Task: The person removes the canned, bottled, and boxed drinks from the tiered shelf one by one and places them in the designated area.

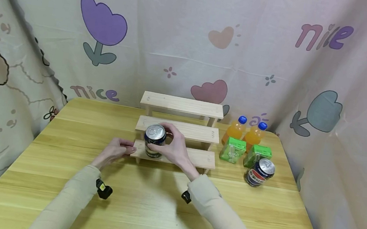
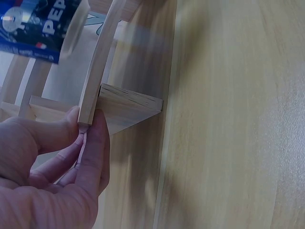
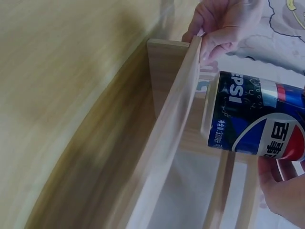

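Observation:
A dark blue Pepsi can (image 1: 155, 138) is upright over the left part of the lowest step of a three-tier wooden display shelf (image 1: 195, 158). Thumb and fingers of my right hand (image 1: 176, 148) grip it from the right side. In the right wrist view, a small gap shows between the base of the can (image 3: 259, 119) and the board. My left hand (image 1: 115, 152) pinches the left end of that lowest board, thumb on top and fingers underneath, as the left wrist view shows with the hand (image 2: 57, 167) at the board's tip.
Right of the shelf stand two orange juice bottles (image 1: 235, 130) with blue caps, two green drink cartons (image 1: 233, 150) and a second Pepsi can (image 1: 259, 172). A printed curtain (image 1: 180, 33) hangs behind the wooden table (image 1: 142, 217) and along its sides.

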Motion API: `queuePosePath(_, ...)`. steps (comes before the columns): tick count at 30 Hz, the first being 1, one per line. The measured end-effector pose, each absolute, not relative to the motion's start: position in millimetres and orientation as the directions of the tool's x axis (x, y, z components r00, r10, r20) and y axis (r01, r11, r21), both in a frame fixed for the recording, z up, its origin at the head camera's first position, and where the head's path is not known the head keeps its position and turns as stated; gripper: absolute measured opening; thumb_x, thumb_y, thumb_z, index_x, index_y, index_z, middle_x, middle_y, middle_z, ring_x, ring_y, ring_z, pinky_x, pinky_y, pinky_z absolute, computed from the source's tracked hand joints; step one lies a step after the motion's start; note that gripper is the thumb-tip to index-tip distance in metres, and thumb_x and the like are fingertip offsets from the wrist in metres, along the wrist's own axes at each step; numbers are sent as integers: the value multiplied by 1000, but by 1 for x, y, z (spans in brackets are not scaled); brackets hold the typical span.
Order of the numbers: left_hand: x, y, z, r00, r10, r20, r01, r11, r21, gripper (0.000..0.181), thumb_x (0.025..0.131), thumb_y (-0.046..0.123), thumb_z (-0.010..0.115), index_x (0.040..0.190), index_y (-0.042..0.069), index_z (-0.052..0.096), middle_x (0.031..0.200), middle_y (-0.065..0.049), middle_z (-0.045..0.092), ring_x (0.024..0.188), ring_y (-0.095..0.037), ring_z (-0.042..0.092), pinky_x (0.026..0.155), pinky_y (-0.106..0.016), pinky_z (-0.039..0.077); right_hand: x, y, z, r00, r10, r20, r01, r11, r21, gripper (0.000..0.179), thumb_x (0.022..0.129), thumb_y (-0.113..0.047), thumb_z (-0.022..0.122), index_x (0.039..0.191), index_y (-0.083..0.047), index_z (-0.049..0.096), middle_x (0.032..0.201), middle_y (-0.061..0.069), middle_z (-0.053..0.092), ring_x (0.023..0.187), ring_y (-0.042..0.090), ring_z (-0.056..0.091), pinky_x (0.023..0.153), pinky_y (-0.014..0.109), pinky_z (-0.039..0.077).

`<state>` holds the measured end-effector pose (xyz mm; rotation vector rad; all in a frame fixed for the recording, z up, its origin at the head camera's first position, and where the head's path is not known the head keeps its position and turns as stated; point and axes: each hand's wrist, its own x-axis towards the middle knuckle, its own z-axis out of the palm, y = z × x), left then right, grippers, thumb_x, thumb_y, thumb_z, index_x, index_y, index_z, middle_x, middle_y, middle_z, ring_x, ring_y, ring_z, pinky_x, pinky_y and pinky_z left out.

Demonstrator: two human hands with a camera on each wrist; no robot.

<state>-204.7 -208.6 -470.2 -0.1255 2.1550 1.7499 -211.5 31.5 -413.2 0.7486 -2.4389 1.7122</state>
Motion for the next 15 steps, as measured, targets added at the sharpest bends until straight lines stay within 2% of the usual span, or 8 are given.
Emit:
queuePosePath(4,-204,-208,-470,-931,150,-332,-296,220,929,48,98,1,59,135,-24,42,104,-12,66,82,-5,63,80,-17,61,-207,41,-410,-891,-305,337,-414,239,-878,69,71,-8,89,131,-4,57,126,14,66,117,28,63,105,39,55)
queuePosePath(8,-204,-208,-470,-933,145,-330,-292,233,928,48,98,1,59,136,-24,43,104,-12,66,83,-5,63,80,-18,62,-203,54,-407,-913,-248,323,-374,200,-906,70,70,-7,89,132,-5,56,126,15,64,117,31,61,106,47,53)
queuePosePath(15,-204,-208,-470,-938,138,-318,-278,248,928,46,98,2,60,134,-24,45,101,-10,67,82,-5,63,77,-16,61,-200,81,-404,-933,-161,321,-346,167,-923,68,70,-5,88,131,-4,56,127,16,63,118,31,60,110,50,50)
